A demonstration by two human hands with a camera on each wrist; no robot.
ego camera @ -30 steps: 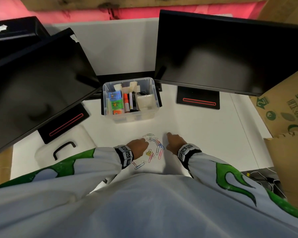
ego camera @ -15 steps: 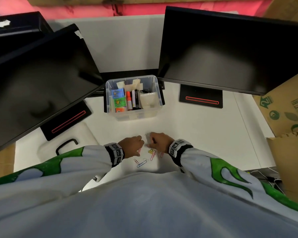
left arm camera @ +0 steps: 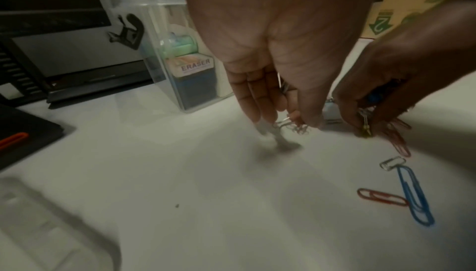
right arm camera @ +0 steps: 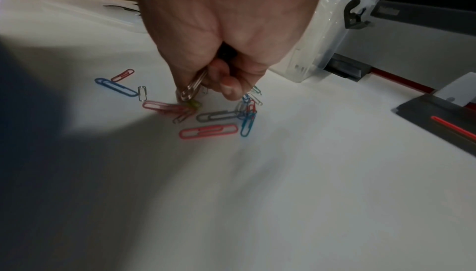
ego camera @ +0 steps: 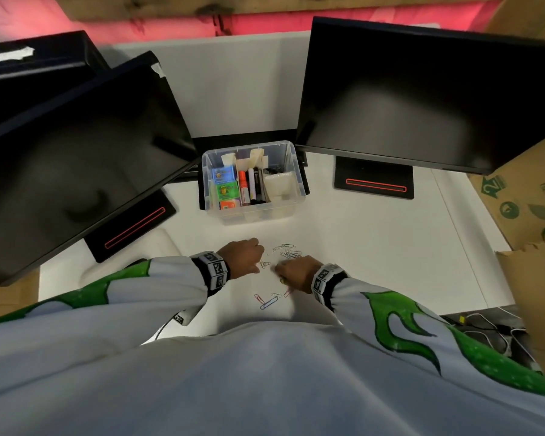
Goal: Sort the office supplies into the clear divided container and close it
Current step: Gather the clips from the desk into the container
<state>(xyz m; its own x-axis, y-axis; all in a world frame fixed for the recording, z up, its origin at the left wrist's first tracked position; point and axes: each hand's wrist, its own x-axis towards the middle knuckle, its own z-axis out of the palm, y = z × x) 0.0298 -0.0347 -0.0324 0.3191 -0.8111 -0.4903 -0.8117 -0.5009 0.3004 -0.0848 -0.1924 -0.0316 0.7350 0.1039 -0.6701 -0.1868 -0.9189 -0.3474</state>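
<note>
The clear divided container (ego camera: 291, 196) stands open at the back of the white desk, holding erasers (ego camera: 224, 190), markers (ego camera: 249, 190) and white items. Coloured paper clips (ego camera: 288, 251) lie scattered in front of it, and a few more clips (ego camera: 266, 302) lie nearer my body. My left hand (ego camera: 258, 262) pinches small metal clips (left arm camera: 291, 125) against the desk. My right hand (ego camera: 280, 273), just to its right, grips a bunch of clips (right arm camera: 192, 90) in curled fingers. Pink, grey and blue clips (right arm camera: 208, 132) lie loose under it.
Two black monitors (ego camera: 76, 146) (ego camera: 422, 96) overhang the desk on either side of the container, their bases (ego camera: 373, 184) on the desk. A cardboard box (ego camera: 529, 199) stands at the right. A pale lid (left arm camera: 51, 224) lies at the near left.
Both hands came together over the clip pile. Their fingers, pointing out a second ago, now curl and pinch clips. Fewer clips lie loose between them.
</note>
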